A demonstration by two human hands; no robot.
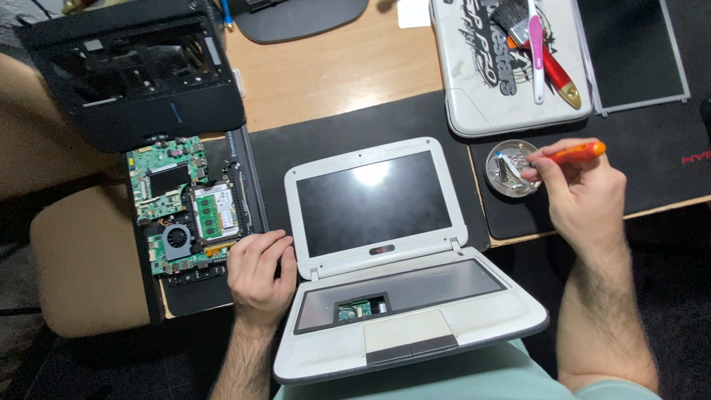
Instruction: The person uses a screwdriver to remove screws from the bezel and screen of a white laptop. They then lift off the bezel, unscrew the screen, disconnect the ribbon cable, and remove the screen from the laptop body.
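One screwdriver [576,153] in right grip [581,194], over dish [511,169]

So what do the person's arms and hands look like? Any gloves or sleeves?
No gloves: the left hand and right hand are bare. Both forearms are hairy and uncovered, no watch or rings in sight. No sleeves show; a pale green garment shows at the bottom.

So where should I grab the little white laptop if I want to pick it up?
Hold the white laptop by its base, with a hand on each side edge, coming in from left and right. The base is the wide, thick part resting flat. The screen stands open on small hinges, so lifting by it would probably strain them. The left hand already rests at the left edge.
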